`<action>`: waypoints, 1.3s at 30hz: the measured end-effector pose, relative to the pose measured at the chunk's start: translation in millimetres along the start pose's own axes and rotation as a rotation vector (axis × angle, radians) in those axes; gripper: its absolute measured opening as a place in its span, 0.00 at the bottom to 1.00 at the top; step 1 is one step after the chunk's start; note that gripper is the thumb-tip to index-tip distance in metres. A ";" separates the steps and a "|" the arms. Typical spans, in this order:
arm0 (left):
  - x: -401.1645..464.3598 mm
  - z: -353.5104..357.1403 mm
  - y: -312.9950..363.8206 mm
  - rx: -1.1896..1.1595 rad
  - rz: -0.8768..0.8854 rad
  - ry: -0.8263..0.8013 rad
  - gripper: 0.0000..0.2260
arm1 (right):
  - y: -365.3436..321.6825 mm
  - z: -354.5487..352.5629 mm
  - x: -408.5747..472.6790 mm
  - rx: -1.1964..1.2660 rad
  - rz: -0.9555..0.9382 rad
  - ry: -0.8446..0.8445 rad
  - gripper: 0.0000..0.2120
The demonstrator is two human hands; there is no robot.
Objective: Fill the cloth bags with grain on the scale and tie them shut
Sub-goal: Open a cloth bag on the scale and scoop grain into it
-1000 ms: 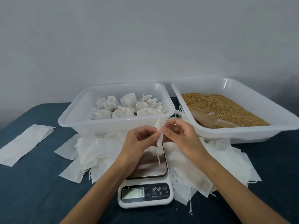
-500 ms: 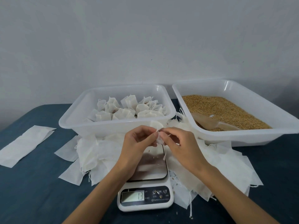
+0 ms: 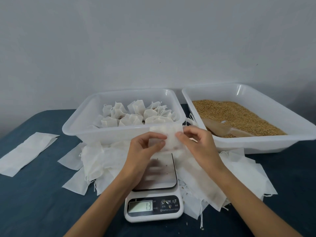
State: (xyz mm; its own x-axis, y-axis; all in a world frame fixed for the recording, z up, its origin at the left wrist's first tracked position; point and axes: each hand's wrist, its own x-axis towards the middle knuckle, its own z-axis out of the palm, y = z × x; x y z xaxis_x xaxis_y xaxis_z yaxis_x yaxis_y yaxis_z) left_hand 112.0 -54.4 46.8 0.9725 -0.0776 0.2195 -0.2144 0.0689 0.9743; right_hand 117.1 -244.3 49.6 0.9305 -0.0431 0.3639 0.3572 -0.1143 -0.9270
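Observation:
A small white cloth bag (image 3: pixel 171 139) is held flat above the far end of the scale (image 3: pixel 154 190). My left hand (image 3: pixel 145 147) pinches its left edge and my right hand (image 3: pixel 198 142) pinches its right edge. The scale's display reads 13 and its steel plate carries nothing but a few stray grains. The right tub (image 3: pixel 256 144) holds brown grain (image 3: pixel 236 113) with a tan scoop (image 3: pixel 220 128) lying in it. The left tub (image 3: pixel 85 129) holds several filled, tied bags (image 3: pixel 135 115).
Empty white cloth bags (image 3: pixel 100 159) lie heaped around the scale on both sides, some with loose strings. A long white sheet (image 3: pixel 27 151) lies at the far left on the dark blue tablecloth (image 3: pixel 34 202). A plain grey wall stands behind the tubs.
The bag, bunched and edge-on between my fingertips a second ago, is now spread out flat and wide between both hands. My hands have moved slightly apart.

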 end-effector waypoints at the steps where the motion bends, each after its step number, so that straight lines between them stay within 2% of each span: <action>1: -0.4 0.5 0.1 0.006 0.005 0.013 0.07 | 1.1 0.4 -0.4 -0.073 -0.054 0.056 0.03; 4: -0.6 0.9 0.7 0.047 0.033 0.039 0.08 | 1.6 -0.3 -1.6 -0.135 -0.154 0.133 0.03; 7: -1.2 0.3 1.1 0.036 0.040 0.039 0.09 | -1.0 0.7 -3.8 -0.033 -0.132 0.029 0.01; 10: -1.6 0.9 0.7 0.021 0.037 0.022 0.08 | 0.2 3.1 -5.2 -0.068 -0.089 -0.130 0.04; 13: -0.8 -0.5 -0.3 0.009 0.029 0.035 0.09 | 1.7 1.7 -4.4 -0.074 -0.062 -0.115 0.02; 16: 1.6 -2.6 -2.2 -0.003 0.017 0.089 0.09 | 0.5 -4.9 -0.7 -0.013 -0.039 -0.043 0.06; 21: 2.3 -1.4 -3.4 -0.102 -0.062 0.073 0.10 | -3.0 -4.4 -0.1 -0.005 -0.033 -0.195 0.11; 26: 3.4 -1.0 -3.9 -0.173 -0.130 0.062 0.10 | -5.0 -10.0 1.2 -0.109 -0.051 -0.146 0.21; 30: 0.4 1.9 -2.8 -0.135 -0.173 0.046 0.12 | -11.7 -20.2 7.8 -0.172 0.015 -0.266 0.24; 32: 0.3 2.2 1.3 -0.100 -0.151 0.054 0.15 | -20.9 -27.2 13.5 -0.228 0.036 -0.349 0.25; 34: 0.2 0.8 5.9 0.048 -0.063 0.036 0.23 | -35.9 -33.7 22.1 -0.312 0.056 -0.414 0.25; 37: -7.7 3.6 10.8 0.220 0.049 -0.167 0.39 | -60.0 -33.6 34.6 -0.539 0.111 -0.551 0.25; 39: -11.4 7.6 7.3 0.283 0.053 -0.233 0.44 | -71.4 -27.2 40.1 -0.608 0.119 -0.626 0.25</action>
State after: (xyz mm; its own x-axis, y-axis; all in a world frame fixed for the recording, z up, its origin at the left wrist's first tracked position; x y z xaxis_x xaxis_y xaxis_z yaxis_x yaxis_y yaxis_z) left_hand 98.7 -60.6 51.8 0.9198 -0.3077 0.2434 -0.3118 -0.1968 0.9295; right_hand 126.7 -264.9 132.9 0.8964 0.4431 -0.0138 0.3157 -0.6600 -0.6817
